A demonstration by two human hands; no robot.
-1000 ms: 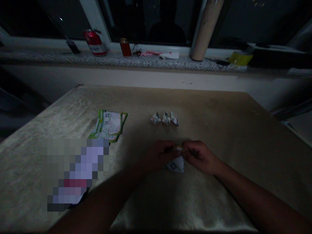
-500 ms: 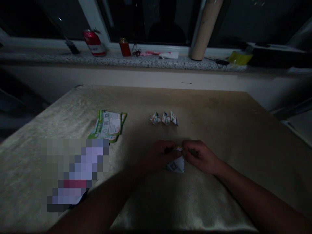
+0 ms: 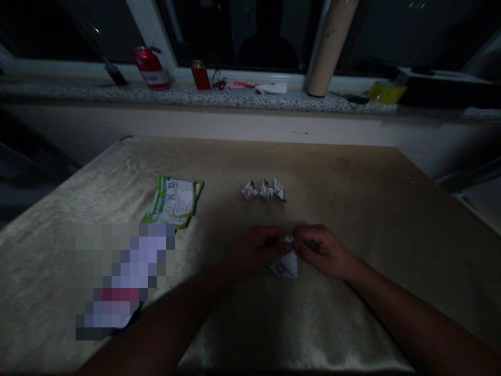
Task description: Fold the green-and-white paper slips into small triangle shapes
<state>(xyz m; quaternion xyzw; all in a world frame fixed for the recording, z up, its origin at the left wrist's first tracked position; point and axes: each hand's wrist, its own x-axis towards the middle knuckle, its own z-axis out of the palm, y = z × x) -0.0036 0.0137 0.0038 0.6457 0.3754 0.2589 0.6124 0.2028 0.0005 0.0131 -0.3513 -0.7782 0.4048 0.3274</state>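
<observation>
The room is dim. Across the back run dark glass window panes (image 3: 219, 34) set in a white window frame (image 3: 151, 31), the middle one showing a black head-and-shoulders outline, the right one small yellowish glints near the top. Beneath them stretches a grey speckled stone windowsill (image 3: 235, 103), and below that a plain whitish wall (image 3: 235, 124). A broad counter with a beige, softly shiny surface (image 3: 352, 198) fills the foreground, paler on its left side and browner towards the right. Both side edges of the room sink into shadow.
</observation>
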